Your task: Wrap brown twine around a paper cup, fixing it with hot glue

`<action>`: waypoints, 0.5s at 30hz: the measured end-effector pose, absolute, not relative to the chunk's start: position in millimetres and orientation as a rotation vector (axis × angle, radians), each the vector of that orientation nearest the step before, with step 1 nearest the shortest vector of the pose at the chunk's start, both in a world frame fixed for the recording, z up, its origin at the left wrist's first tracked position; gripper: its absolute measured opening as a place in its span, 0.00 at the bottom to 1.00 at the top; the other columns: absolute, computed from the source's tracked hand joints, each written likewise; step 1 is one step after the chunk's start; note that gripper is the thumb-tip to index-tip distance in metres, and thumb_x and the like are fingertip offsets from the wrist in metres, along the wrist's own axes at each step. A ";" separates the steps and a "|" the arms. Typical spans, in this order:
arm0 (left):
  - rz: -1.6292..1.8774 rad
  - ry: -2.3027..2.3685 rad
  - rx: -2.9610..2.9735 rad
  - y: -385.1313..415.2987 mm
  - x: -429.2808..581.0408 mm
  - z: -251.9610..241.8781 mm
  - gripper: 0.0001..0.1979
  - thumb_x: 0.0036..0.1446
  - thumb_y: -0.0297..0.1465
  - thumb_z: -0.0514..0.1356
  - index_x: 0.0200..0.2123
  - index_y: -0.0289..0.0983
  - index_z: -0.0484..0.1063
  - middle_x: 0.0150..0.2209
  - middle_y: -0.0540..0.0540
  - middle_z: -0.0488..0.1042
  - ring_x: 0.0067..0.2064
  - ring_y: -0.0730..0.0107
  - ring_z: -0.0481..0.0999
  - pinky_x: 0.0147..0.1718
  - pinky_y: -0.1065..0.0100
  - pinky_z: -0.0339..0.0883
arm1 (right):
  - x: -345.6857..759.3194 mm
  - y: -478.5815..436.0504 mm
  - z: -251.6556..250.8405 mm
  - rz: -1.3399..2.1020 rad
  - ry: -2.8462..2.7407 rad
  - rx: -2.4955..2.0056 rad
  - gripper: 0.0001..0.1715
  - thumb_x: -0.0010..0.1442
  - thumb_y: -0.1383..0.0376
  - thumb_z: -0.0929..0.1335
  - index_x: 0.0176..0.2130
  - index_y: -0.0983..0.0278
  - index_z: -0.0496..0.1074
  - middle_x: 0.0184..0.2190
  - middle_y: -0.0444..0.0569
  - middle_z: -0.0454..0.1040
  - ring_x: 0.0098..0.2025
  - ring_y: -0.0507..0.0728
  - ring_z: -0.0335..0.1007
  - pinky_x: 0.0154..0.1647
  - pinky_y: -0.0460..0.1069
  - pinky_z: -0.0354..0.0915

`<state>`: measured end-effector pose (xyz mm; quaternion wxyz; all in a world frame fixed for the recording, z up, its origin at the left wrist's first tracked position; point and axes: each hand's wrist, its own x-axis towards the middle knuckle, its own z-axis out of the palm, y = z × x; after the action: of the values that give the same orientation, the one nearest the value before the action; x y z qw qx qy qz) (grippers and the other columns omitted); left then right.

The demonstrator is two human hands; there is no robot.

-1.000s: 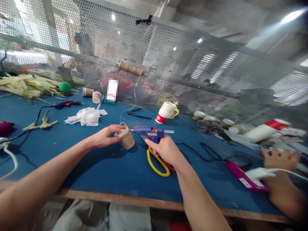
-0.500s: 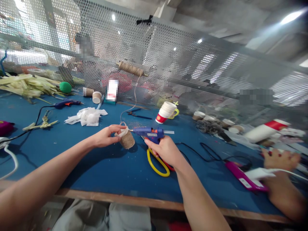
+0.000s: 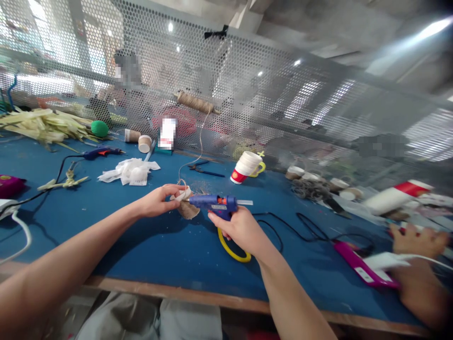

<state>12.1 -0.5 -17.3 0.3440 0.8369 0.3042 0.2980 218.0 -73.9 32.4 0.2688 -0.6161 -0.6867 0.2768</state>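
Note:
My left hand pinches the rim of a small paper cup wrapped in brown twine, held tilted just above the blue table. My right hand grips a blue hot glue gun, whose nozzle points left and touches the cup's rim. A strand of twine runs up from the cup to a twine spool hung on the mesh screen. Yellow-handled scissors lie under my right hand.
White cloth scraps, a second glue gun, dried leaves, a green ball and paper cups lie at the back left. A stack of cups stands mid-table. Another person's hand rests at right by a pink device.
My right hand has moved the glue gun left and slightly down, so its nozzle now lies across the cup's rim. The cup has tipped a little. The camera shifted slightly.

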 end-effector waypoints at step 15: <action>0.737 0.774 2.197 -1.2 10.6 -14.4 0.07 0.51 0.32 0.52 0.26 0.34 0.63 0.54 0.39 0.61 0.55 0.62 0.59 0.52 0.64 0.52 | 231.8 -61.5 31.0 0.743 -1.760 -1.711 0.14 0.48 0.58 0.65 0.18 0.63 0.61 0.07 0.40 0.60 0.11 0.49 0.56 0.16 0.45 0.58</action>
<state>10.6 -1.2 -14.4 0.3420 0.8450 0.2978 0.2834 231.8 -61.5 31.0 0.2848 -0.6395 -0.6579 0.2777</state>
